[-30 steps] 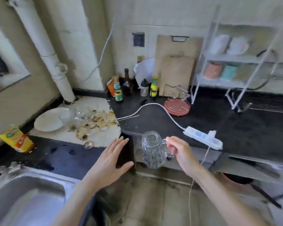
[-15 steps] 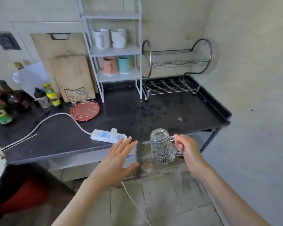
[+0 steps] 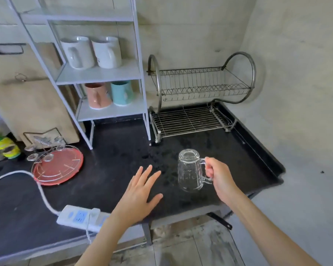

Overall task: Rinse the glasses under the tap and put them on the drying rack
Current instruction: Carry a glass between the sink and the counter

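The person's two forearms are reaching out over the front edge of the black counter (image 3: 108, 181). Nearest that edge, a white power strip (image 3: 79, 217) is lying with its white cable (image 3: 37, 181) curving away to the left. The left hand (image 3: 140, 194) is hovering palm down above the counter, fingers spread and released, gripping nothing. Just to its right, the right hand (image 3: 219, 179) is clenching its fingers around the handle of a clear glass mug (image 3: 189, 169), which is being held upside down, base up and mouth down. I cannot tell whether its rim is touching the counter or hanging just above it; the mug is sitting well short of the rack.

Further back on the left, a round red tray (image 3: 60, 167) with a wire stand on it is resting on the counter, and yellow-green bottles (image 3: 2, 144) are showing at the far left edge. Behind them, a wooden cutting board (image 3: 27, 104) is leaning against the wall. A white shelf unit (image 3: 104, 73) is standing at the back of the counter, carrying two white mugs (image 3: 92, 51) on its upper shelf and a pink cup (image 3: 97, 96) beside a teal cup (image 3: 121, 93) below. In the far right corner, the two-tier metal drying rack (image 3: 192, 120) is standing against the wall, both tiers holding nothing.
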Demonstrator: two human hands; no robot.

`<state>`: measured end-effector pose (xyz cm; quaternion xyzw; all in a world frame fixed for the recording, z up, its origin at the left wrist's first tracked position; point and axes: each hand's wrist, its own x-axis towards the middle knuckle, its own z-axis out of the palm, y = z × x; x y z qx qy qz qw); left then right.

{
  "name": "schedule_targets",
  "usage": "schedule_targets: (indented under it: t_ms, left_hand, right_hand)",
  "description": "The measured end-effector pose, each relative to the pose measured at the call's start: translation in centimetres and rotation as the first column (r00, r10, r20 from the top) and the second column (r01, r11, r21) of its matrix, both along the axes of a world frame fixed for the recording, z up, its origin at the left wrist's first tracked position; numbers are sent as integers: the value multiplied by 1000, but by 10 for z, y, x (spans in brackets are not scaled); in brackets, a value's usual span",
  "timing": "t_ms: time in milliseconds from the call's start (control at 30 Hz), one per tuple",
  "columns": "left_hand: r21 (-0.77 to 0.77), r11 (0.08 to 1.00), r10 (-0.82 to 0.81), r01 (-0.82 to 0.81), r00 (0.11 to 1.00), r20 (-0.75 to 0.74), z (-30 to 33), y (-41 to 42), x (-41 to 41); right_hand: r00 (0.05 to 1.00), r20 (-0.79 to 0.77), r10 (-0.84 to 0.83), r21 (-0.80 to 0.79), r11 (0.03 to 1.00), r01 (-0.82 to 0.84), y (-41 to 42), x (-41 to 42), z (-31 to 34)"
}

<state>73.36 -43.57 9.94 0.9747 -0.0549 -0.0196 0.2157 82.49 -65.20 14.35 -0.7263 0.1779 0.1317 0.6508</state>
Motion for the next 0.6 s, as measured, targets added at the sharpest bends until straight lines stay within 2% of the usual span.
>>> schedule_targets:
  t_ms: [233, 400, 600]
  left_hand:
    - [33, 998, 48, -45, 995, -89, 4, 4, 116]
    - [94, 988, 133, -118, 977, -167, -14, -1, 178]
    - [205, 951, 277, -232, 932, -232, -35, -12, 226]
  right_hand:
    - [999, 29, 20, 36, 999, -21, 28, 127, 0]
    - [995, 0, 104, 176, 979, -102, 47, 211, -28]
    - [956, 11, 293, 117, 949, -292, 73, 277, -47]
